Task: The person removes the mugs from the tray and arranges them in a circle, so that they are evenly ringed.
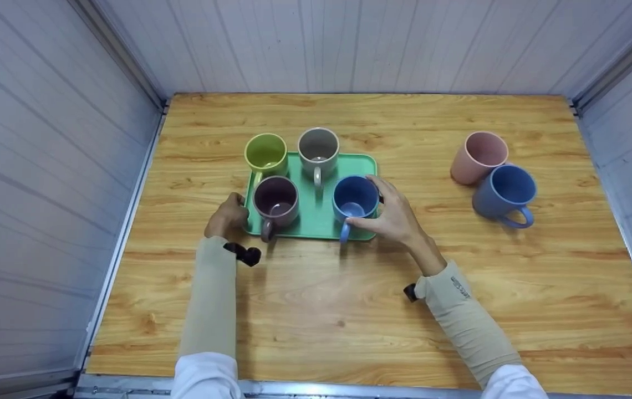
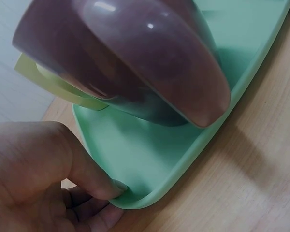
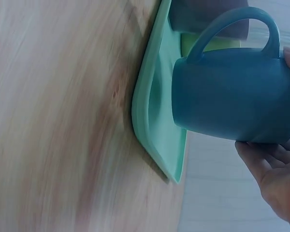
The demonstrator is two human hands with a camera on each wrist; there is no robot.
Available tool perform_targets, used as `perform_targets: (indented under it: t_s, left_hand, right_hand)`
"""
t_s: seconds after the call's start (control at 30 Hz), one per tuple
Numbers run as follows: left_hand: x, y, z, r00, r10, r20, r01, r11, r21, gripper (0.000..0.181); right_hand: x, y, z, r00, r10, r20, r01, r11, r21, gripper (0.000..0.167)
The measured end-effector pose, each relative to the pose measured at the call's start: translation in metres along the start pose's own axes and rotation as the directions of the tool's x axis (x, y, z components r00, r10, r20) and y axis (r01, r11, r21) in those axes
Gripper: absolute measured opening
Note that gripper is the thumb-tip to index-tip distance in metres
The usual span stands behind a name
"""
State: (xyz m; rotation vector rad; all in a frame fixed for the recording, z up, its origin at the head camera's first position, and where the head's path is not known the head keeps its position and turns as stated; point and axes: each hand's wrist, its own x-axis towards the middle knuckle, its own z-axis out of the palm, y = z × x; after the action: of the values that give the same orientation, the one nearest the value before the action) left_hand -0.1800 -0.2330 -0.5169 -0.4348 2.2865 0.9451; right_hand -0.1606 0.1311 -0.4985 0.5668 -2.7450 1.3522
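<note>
Left hand: fingers clamped on green tray, near left corner. Right hand: fingers clamped on blue mug, over tray's near right part.

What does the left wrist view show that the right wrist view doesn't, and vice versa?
Left wrist only: the left hand gripping a corner of the green tray, thumb on the rim.

Right wrist only: the right hand holding the blue mug.

Both: the green tray, the purple mug, part of the yellow-green mug and the wooden table.
</note>
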Motion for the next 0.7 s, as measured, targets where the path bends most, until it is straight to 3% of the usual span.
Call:
perform_targets:
  t_s: [0.7]
  left_hand:
    - [0.001, 0.000, 0.000, 1.000, 0.021, -0.012, -0.021, 0.999, 0.038, 0.040]
  right_hand:
    - [-0.021, 0.020, -0.042, 0.998, 0.058, -0.037, -0.057, 0.998, 0.020, 0.095]
